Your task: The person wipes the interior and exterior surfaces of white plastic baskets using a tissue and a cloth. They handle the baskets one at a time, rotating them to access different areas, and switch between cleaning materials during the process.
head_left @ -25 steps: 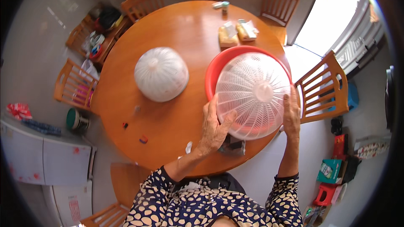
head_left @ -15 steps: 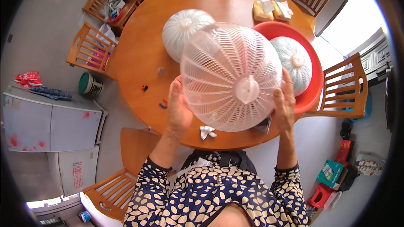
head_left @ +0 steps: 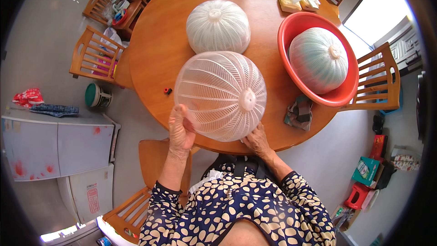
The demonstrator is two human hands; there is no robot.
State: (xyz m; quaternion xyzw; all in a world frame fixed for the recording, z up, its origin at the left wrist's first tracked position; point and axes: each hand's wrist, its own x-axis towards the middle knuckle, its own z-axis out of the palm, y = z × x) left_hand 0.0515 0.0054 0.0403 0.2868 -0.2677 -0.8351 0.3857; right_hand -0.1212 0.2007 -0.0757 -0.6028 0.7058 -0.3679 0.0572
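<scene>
A translucent, pale pink slotted plastic dome cover is tilted over the near part of the table, its round hub facing right and toward me. At its left rim, my left hand is closed on it, thumb up, with some fingers showing through the plastic. My right hand grips its near lower edge; the fingertips are partly hidden, and a bit of white shows beside them. Beyond stands a similar whitish dome. Another, greenish-white dome sits in a red basin on the right.
The round wooden table carries tissue packs at the far right, a small red-and-black piece at the left and a dark folded pouch near the basin. Wooden chairs stand around it. A white fridge is at left.
The held dome has come nearer and left, away from the basin. My right hand has slid from its right side to its near lower edge. The view has shifted, uncovering the far dome.
</scene>
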